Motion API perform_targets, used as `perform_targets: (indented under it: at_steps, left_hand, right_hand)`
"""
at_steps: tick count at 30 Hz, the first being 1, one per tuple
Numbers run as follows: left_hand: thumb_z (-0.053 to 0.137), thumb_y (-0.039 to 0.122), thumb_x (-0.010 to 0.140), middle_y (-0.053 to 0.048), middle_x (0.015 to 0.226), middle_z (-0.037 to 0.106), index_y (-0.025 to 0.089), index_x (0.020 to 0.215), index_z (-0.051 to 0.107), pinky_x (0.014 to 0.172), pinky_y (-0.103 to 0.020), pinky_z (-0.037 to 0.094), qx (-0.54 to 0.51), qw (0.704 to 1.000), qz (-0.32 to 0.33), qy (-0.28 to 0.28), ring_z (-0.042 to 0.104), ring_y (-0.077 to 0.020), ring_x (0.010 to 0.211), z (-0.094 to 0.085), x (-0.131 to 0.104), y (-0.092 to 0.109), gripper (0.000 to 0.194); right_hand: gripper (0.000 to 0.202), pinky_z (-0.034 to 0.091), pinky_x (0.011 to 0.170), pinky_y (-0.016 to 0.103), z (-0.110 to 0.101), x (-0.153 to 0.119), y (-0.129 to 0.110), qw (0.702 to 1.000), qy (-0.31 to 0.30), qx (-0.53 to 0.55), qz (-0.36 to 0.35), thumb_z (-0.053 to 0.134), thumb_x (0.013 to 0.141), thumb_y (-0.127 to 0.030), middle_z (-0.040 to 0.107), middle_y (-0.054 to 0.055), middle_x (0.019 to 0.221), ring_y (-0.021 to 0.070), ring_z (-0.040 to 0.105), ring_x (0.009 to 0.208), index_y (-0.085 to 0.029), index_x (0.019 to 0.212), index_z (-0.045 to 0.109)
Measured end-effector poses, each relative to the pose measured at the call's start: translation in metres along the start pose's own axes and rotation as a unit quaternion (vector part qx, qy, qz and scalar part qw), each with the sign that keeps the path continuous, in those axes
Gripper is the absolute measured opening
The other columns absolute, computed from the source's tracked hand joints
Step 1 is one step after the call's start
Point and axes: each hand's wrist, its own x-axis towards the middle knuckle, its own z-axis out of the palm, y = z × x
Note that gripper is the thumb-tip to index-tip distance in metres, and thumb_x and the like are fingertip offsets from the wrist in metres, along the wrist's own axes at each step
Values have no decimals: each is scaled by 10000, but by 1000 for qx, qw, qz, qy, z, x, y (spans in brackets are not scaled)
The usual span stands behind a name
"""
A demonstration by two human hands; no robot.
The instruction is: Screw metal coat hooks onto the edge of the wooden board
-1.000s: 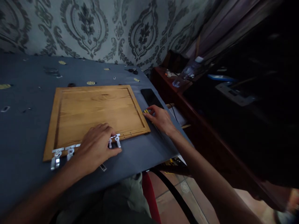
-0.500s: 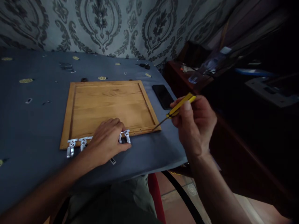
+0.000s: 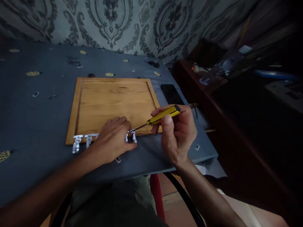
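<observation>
A framed wooden panel (image 3: 115, 101), like a cabinet door, lies flat with several silver metal hinges (image 3: 77, 144) along its near edge. My left hand (image 3: 113, 137) rests over that edge, fingers bent and thumb below, closed around a hinge (image 3: 134, 136) at its right side; the palm hides part of the row. In my right hand (image 3: 178, 132) is a screwdriver (image 3: 163, 115) with a yellow and black handle. Its shaft slants down to the left, and the tip is at the top of the hinge beside my left fingertips. Whether it sits in a screw is too small to tell.
A blue-grey patterned cloth (image 3: 42, 119) covers the table. A black phone (image 3: 171, 94) lies right of the panel, and keys (image 3: 153, 64) lie farther back. Small screws (image 3: 55, 96) are scattered at left. A dark red cabinet (image 3: 210, 90) with a clear bottle (image 3: 217, 71) stands at right.
My right hand has moved left with the screwdriver, whose tip went from the panel's right corner to the hinge. The left hand keeps its place on the panel. The view has shifted slightly.
</observation>
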Motion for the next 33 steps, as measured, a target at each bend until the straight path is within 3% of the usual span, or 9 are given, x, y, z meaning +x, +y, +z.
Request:
perform_targets:
  at_steps: [9,18,33]
  left_hand:
    - [779,350,799,-48,936,644,195,904,646,859,-404,472,-3,1000,11,10,611,-271,960,2,-1,-2,229]
    - [805,337,786,-53,963,656,188,939,658,886,-417,474,-15,1000,4,5,616,-278,976,1,-1,-2,259]
    - [822,343,771,-61,981,664,190,947,679,905,-432,490,-14,1000,-6,2,627,-293,992,1,0,0,274]
  right_hand:
    - [120,515,475,228,5,-3,7,1000,-19,1,15,585,1025,-391,695,-18,964,75,595,549,-273,1045,581]
    - [94,521,472,251,-1,0,4,1000,16,6,3,586,1029,-371,706,-14,929,85,588,535,-278,1036,589]
    - [109,474,435,234,1,3,9,1000,19,1,12,587,1026,-378,693,-16,913,80,573,516,-272,998,589]
